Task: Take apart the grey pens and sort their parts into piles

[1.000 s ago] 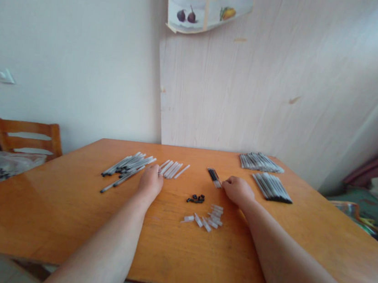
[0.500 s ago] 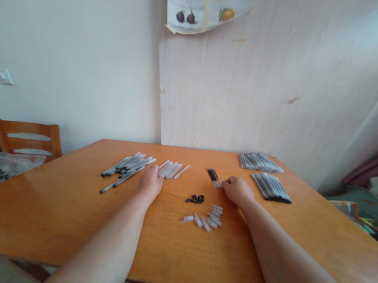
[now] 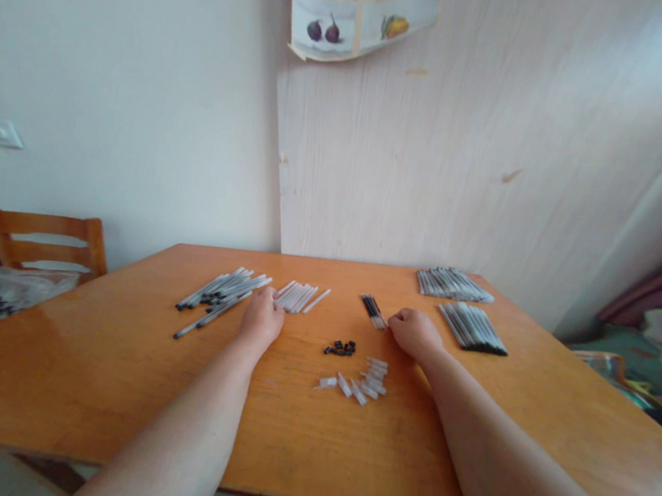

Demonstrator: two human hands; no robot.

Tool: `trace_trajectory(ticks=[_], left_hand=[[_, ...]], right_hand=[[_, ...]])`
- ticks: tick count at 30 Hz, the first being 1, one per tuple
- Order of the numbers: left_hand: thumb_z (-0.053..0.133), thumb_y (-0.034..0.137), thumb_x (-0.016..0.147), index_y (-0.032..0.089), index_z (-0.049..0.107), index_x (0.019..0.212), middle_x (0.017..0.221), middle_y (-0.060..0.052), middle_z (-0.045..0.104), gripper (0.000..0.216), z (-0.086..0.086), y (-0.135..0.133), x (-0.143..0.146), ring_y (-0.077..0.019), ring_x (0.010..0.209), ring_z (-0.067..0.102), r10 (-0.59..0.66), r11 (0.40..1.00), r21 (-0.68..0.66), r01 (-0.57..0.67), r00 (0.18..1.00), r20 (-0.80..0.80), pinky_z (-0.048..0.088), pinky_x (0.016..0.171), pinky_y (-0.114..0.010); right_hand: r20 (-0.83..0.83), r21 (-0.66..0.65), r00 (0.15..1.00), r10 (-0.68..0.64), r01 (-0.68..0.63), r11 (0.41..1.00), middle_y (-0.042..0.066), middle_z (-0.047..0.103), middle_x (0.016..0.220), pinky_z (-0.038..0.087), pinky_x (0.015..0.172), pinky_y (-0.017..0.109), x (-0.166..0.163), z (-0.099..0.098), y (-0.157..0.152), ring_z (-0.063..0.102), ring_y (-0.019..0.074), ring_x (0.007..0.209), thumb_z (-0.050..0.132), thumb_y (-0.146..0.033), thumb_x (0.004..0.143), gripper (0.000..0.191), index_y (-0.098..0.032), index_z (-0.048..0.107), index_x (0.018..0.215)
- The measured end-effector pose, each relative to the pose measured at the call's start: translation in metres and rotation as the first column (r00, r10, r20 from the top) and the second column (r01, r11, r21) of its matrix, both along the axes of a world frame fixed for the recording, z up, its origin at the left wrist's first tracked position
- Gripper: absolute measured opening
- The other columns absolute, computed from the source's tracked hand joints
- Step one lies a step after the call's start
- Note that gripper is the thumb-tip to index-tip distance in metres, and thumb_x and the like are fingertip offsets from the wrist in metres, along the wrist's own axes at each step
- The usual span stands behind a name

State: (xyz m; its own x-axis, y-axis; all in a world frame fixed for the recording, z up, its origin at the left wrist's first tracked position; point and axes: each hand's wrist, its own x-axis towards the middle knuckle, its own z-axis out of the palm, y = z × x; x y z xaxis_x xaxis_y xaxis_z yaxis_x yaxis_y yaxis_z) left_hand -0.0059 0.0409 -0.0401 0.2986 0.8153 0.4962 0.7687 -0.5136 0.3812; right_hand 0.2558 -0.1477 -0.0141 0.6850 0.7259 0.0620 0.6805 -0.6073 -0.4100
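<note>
My left hand (image 3: pixel 262 320) rests on the orange wooden table (image 3: pixel 111 366), fingers curled onto the near ends of a row of clear pen tubes (image 3: pixel 301 297). Just left of it lies a loose pile of grey pens (image 3: pixel 220 292). My right hand (image 3: pixel 415 332) lies with its fingers curled beside a small bunch of black refills (image 3: pixel 372 310); whether it grips one is hidden. Between my hands sit several small black caps (image 3: pixel 341 349) and several short clear plastic pieces (image 3: pixel 360 380).
Two neat stacks of pens (image 3: pixel 471 326) lie at the table's far right, the farther stack of pens (image 3: pixel 450 284) by the wall. A wooden chair (image 3: pixel 42 238) and a plastic bag (image 3: pixel 5 292) stand at the left. A fruit poster (image 3: pixel 361 6) hangs above.
</note>
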Motion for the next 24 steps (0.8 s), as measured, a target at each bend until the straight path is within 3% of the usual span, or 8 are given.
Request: trace_trajectory(ticks=[11,15,19,24], left_hand=[[0.051,0.017,0.079,0.016,0.059,0.099,0.101,-0.011,0.067,0.022,0.008,-0.002,-0.010,-0.0233,0.096,0.063,0.047,0.998,-0.035,-0.046,0.999,0.020,0.049,0.083,-0.032],[0.051,0.024,0.080,0.020,0.061,0.101,0.099,-0.012,0.067,0.024,0.017,-0.005,-0.021,-0.0283,0.096,0.062,0.196,0.978,-0.078,-0.195,0.981,0.001,0.048,0.082,-0.040],[0.050,0.027,0.081,0.022,0.061,0.107,0.112,-0.014,0.064,0.029,0.026,-0.011,-0.030,-0.0365,0.108,0.055,0.359,0.925,-0.116,-0.362,0.932,-0.051,0.043,0.087,-0.054],[0.046,0.027,0.082,0.023,0.060,0.110,0.124,-0.014,0.058,0.031,0.033,-0.015,-0.035,-0.0363,0.116,0.048,0.451,0.879,-0.141,-0.455,0.890,-0.060,0.039,0.091,-0.056]], right_hand=[[0.000,0.008,1.000,0.022,-0.022,1.000,0.013,0.071,0.088,0.039,0.061,0.026,0.003,-0.001,0.000,0.063,0.0224,0.082,0.049,-0.035,0.079,0.028,-0.018,0.071,0.082],[0.007,0.012,0.999,0.038,-0.038,0.999,0.012,0.071,0.086,0.037,0.059,0.026,0.007,-0.003,0.002,0.063,0.0220,0.080,0.049,-0.036,0.079,0.028,-0.018,0.071,0.080],[0.004,0.026,0.999,0.034,-0.034,0.999,0.011,0.070,0.083,0.037,0.059,0.026,0.009,-0.006,0.002,0.062,0.0208,0.077,0.049,-0.035,0.078,0.027,-0.018,0.070,0.078],[-0.003,0.027,0.999,0.046,-0.046,0.999,0.011,0.070,0.084,0.036,0.058,0.025,0.008,-0.005,0.001,0.062,0.0202,0.076,0.048,-0.036,0.079,0.029,-0.018,0.070,0.079]])
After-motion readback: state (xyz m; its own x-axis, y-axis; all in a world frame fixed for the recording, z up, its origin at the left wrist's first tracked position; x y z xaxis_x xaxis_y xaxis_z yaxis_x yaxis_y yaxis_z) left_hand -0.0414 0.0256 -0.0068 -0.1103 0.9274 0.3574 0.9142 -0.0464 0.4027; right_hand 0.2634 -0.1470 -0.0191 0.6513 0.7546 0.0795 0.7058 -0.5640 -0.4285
